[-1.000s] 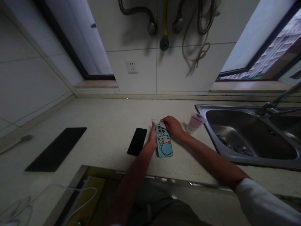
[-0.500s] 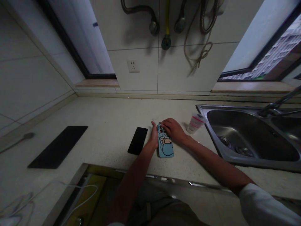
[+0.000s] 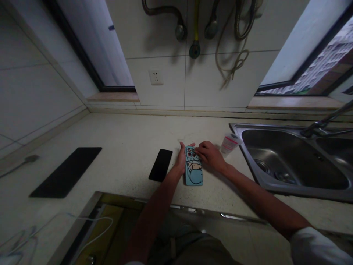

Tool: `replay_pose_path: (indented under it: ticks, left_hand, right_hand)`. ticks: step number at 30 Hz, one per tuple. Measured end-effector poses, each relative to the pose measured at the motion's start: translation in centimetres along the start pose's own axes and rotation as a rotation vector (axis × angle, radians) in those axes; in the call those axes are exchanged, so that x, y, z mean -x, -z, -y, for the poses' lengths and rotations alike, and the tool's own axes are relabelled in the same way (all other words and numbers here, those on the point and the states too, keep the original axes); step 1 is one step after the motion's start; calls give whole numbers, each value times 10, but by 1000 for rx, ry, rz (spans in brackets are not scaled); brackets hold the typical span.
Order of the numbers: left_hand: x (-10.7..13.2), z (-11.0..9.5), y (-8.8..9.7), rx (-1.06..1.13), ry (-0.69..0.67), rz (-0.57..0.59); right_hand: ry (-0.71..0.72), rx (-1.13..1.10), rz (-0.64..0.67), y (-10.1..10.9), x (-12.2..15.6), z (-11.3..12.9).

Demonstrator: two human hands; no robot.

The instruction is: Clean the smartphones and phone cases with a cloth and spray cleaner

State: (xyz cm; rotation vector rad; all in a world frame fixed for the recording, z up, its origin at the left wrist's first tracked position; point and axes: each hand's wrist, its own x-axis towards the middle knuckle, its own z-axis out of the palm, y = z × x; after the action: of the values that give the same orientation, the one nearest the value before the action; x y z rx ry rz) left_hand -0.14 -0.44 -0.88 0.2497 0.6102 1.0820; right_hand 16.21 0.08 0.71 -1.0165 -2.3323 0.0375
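Observation:
A light blue phone case (image 3: 193, 171) with a cartoon animal lies on the pale countertop (image 3: 124, 147). My left hand (image 3: 181, 159) rests against its left edge, thumb hooked over the top corner, steadying it. My right hand (image 3: 211, 156) lies on the case's upper right side, fingertips pressed near the camera cutout. A black phone (image 3: 161, 165) lies flat, screen dark, just left of my left hand.
A steel sink (image 3: 292, 160) with a tap is set into the counter at right, and a small white tube with pink print (image 3: 229, 143) lies by its rim. A black mat (image 3: 67, 170) lies at left. White cable (image 3: 91, 228) hangs below the counter edge.
My right hand has slid from the case's top edge down and to the right side of it. My left hand stays against the left edge. The case has barely moved.

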Motion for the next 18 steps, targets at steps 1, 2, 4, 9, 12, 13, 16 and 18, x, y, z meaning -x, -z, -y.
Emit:
replay_pose_path:
  ticks: [1,2,4,9,12,13,16,18]
  left_hand:
    - [-1,0,1,5,4,6]
    - [-2,0,2,8,8,17]
    - [-4,1,4,12,14,39]
    - [-4,1,5,8,34,57]
    - [-3,0,2,-14,45,35]
    - [-2,0,1,-21,47,24]
    - [1,-2,-3,-34,43,-14]
    - [3,-3,-6,-47,42,-35]
  right_hand:
    - [20,3,19,-1,-1,4]
    - [29,7,34,-2,-2,8]
    - [34,16,46,-4,-5,14]
    - [84,-35,18,-10,-5,21]
    - [68,-27,41,-10,-3,25]
    - [54,-18,57,-9,-2,27]
    - [45,7,138,-2,-3,31]
    - [66,25,205,4,-5,32]
